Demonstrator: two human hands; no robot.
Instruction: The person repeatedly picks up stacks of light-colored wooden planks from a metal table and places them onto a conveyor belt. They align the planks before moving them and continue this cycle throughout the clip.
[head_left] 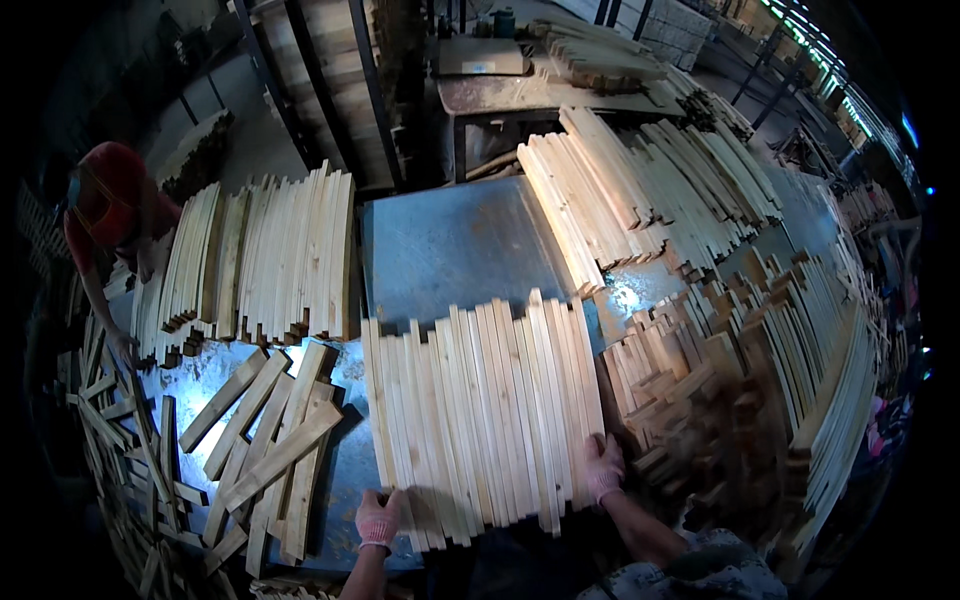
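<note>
A wide row of pale wooden strips (480, 415), laid side by side, lies before me on the metal table, its near ends uneven. At its near left corner, my left hand (378, 518), in a pinkish knit glove, is closed on the edge with the thumb against the wood. My right hand (603, 469), in a matching glove, grips the row's right edge a little farther up. Between them the two hands hold the row from both sides. The undersides of the strips and some fingertips are hidden.
Loose wooden pieces (265, 440) lie crisscrossed at left. Bundled strips (285, 255) stand beyond them, where a person in red (110, 200) works. More strips (590, 190) lie at far right, with stacked pieces (690, 390) by my right arm. Bare metal tabletop (460, 245) shows ahead.
</note>
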